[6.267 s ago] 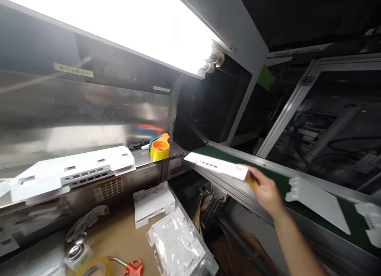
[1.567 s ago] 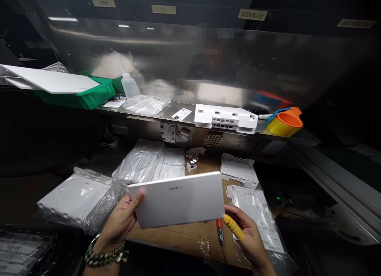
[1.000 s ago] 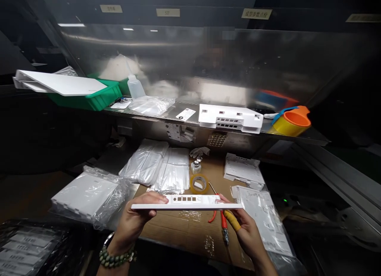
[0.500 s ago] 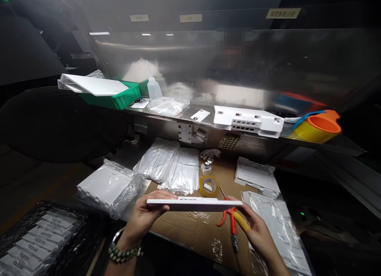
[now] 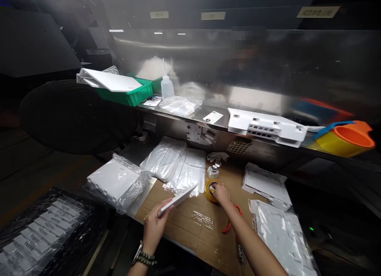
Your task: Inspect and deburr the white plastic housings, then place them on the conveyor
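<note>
My left hand (image 5: 154, 224) is closed on one end of a thin white plastic panel (image 5: 180, 199), held tilted and nearly edge-on above the cardboard. My right hand (image 5: 222, 193) reaches to a roll of amber tape (image 5: 209, 196) lying flat. Its fingers are bent together at the ring's opening, where a bit of white shows; what they grip is mostly hidden. Red-handled pliers (image 5: 228, 228) lie under my right forearm, partly covered. Just behind the tape stands a small glass bottle with a metal top (image 5: 213, 171).
Stacked clear bags (image 5: 186, 169) and a bagged white part (image 5: 114, 177) lie left. White housings (image 5: 268, 184) and plastic-wrapped parts (image 5: 279, 232) lie right. The shelf above holds a green bin (image 5: 139, 92), a squeeze bottle (image 5: 167, 87), a white housing (image 5: 264, 127) and tape holders (image 5: 348, 139).
My right hand has let go of the white panel and moved to the tape roll. The left hand now holds the panel alone, turned at an angle. The view has shifted left.
</note>
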Demonstrator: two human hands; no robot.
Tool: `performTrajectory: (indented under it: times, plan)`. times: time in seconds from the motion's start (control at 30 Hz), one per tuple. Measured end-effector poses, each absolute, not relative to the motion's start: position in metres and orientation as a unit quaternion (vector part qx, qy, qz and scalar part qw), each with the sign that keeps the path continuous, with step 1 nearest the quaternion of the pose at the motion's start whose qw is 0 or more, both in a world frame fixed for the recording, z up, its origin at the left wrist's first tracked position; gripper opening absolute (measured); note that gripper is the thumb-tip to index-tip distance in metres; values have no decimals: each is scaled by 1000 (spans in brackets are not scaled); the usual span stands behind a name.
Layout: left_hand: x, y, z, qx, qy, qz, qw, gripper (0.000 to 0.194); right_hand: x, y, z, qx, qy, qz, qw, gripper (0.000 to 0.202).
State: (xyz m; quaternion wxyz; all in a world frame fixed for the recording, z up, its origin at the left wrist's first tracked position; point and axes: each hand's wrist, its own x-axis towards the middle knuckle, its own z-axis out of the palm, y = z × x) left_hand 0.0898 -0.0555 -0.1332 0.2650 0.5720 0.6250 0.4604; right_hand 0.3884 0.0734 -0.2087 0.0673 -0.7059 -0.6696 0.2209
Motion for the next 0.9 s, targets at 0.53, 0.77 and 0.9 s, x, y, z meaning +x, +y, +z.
performTrajectory:
  times: [0.53,0.77,0.9]
  plan:
    - [103,-60,-131,631,545,491,252,37,393,145,-153,-716,-690,97,47,30]
    - [112,-55,-99,596,536,559,212,44,387,144,-136,-719,-676,130,98,23]
    - [111,-54,-86,615,520,564,180,49,376,113,-92,-689,-676,143,218,16]
